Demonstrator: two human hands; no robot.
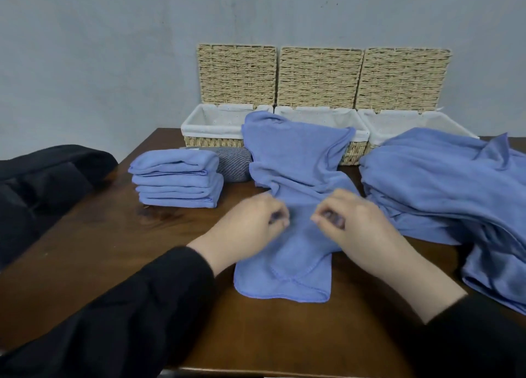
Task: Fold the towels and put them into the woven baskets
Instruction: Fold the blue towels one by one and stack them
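Now, left hand [250, 224]: blue towel [296, 161] is pinched.
Right hand [355, 224]: same towel is pinched.
Baskets [199, 127]: lids are raised.

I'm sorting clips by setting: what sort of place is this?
Probably a home room or a staged recording corner: a dark wooden table against a bare grey wall, three lined woven baskets and piled blue towels.

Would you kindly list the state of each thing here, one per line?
Left hand: pinching the spread towel.
Right hand: pinching it too.
Spread towel: unfolded, rumpled.
Folded stack: on the table.
Unfolded pile: heaped.
Three baskets: lids open.
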